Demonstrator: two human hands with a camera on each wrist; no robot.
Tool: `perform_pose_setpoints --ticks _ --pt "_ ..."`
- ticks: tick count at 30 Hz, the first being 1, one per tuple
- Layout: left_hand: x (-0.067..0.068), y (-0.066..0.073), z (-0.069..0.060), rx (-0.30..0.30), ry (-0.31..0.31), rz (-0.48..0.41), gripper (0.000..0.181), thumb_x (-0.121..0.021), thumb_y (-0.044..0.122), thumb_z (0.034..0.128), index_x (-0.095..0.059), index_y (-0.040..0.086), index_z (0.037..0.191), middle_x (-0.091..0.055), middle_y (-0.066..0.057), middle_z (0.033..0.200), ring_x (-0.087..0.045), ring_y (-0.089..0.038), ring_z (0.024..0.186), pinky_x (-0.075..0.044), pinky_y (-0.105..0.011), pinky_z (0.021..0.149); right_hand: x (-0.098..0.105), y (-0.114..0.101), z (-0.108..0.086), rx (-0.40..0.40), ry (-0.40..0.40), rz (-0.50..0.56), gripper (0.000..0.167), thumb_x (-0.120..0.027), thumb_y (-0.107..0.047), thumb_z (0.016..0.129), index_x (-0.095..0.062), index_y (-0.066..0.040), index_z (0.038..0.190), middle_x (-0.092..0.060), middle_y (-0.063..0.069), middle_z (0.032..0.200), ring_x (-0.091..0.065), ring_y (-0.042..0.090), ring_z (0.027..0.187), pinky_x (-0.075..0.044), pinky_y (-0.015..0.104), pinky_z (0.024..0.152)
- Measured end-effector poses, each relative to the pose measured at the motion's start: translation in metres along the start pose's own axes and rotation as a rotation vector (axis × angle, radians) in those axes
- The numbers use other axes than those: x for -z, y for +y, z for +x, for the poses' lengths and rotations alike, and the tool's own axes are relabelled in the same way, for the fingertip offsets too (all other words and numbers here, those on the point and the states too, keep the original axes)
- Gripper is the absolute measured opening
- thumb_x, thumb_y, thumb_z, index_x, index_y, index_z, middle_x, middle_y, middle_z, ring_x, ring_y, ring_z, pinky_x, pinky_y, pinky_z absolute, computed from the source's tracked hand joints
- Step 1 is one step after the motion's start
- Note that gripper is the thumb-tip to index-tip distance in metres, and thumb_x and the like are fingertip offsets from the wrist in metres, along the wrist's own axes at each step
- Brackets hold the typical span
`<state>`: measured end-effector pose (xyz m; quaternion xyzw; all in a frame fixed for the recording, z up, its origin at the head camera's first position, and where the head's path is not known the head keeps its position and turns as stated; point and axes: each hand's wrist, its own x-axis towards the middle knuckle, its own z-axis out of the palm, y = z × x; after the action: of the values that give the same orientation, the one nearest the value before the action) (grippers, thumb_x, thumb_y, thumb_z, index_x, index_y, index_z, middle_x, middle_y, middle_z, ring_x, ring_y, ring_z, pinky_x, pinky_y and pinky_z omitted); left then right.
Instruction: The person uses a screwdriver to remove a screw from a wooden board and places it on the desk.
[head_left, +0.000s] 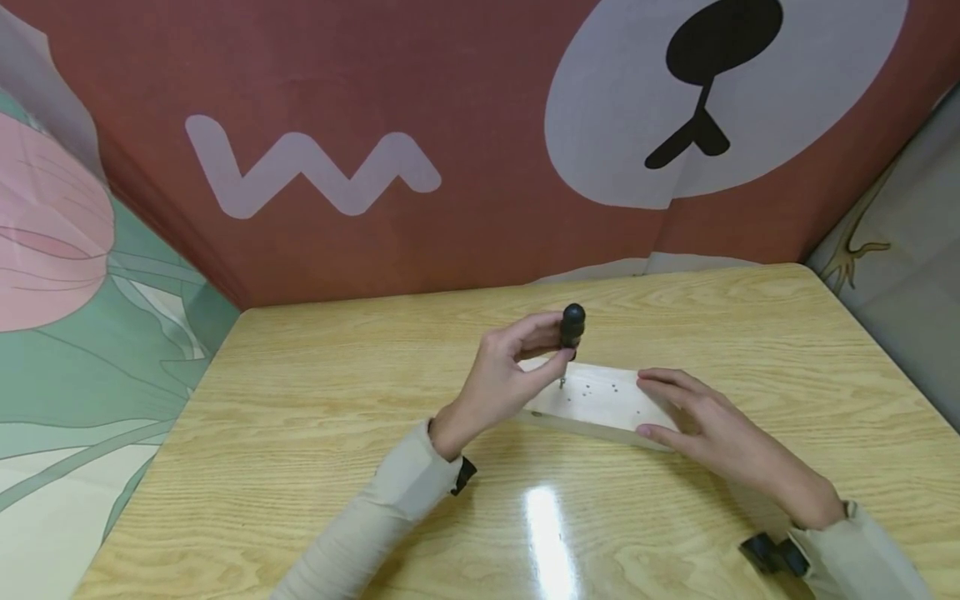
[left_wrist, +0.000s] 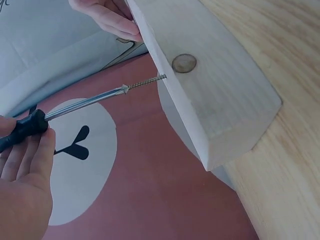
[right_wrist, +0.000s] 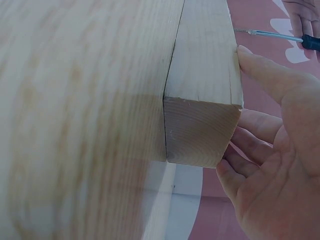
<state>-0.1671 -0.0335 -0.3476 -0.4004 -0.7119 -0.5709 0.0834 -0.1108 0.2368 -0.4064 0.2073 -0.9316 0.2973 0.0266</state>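
Note:
My left hand (head_left: 504, 371) grips the black handle of a screwdriver (head_left: 573, 325), held upright over a pale wooden block (head_left: 600, 404). In the left wrist view the steel shaft of the screwdriver (left_wrist: 82, 104) meets the head of a screw (left_wrist: 146, 82). The screw stands upright out of the block's top face, most of its thread showing. On the block's side is a round dark knot (left_wrist: 184, 63). My right hand (head_left: 708, 425) holds the block's right end, thumb on the near side and fingers on the far side, as the right wrist view shows.
The block lies on a wood-grain table (head_left: 337, 400), with several small dark holes in its top. Behind the table hangs a red cloth (head_left: 360, 250) with a printed bear face. A patterned cloth (head_left: 60, 375) hangs at the left, and a grey one (head_left: 900, 250) at the right.

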Motion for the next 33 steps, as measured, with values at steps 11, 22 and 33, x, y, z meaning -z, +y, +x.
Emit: perform_pose_setpoints --ticks 11,22,33 --pt "-0.0017 0.0000 0.0025 -0.023 0.044 0.007 0.028 -0.073 0.001 0.0879 -0.066 -0.003 0.115 -0.074 -0.019 0.105 -0.074 -0.022 0.094 -0.061 -0.027 0.085 0.0007 -0.0009 -0.0010 0.007 0.011 -0.007 0.057 -0.075 -0.031 0.089 -0.059 -0.001 0.134 -0.054 0.017 0.140 -0.052 0.039 0.128 -0.045 0.060 0.097" --pt "-0.0043 0.0029 0.0049 -0.004 0.063 0.038 0.034 -0.073 0.000 0.0880 -0.066 -0.004 0.121 -0.073 -0.019 0.108 -0.073 -0.025 0.096 -0.060 -0.024 0.086 0.0006 -0.0006 -0.0008 0.000 0.012 0.005 0.057 -0.075 -0.031 0.089 -0.059 0.000 0.134 -0.053 0.018 0.140 -0.050 0.041 0.129 -0.044 0.063 0.099" --pt "-0.0073 -0.0016 0.0013 0.012 0.125 0.039 0.029 -0.070 0.005 0.0914 -0.069 -0.002 0.119 -0.070 -0.016 0.104 -0.071 -0.025 0.095 -0.061 -0.024 0.084 0.0003 0.0004 -0.0005 0.001 0.001 0.000 0.058 -0.075 -0.032 0.089 -0.058 -0.001 0.135 -0.053 0.017 0.141 -0.050 0.040 0.130 -0.044 0.059 0.098"
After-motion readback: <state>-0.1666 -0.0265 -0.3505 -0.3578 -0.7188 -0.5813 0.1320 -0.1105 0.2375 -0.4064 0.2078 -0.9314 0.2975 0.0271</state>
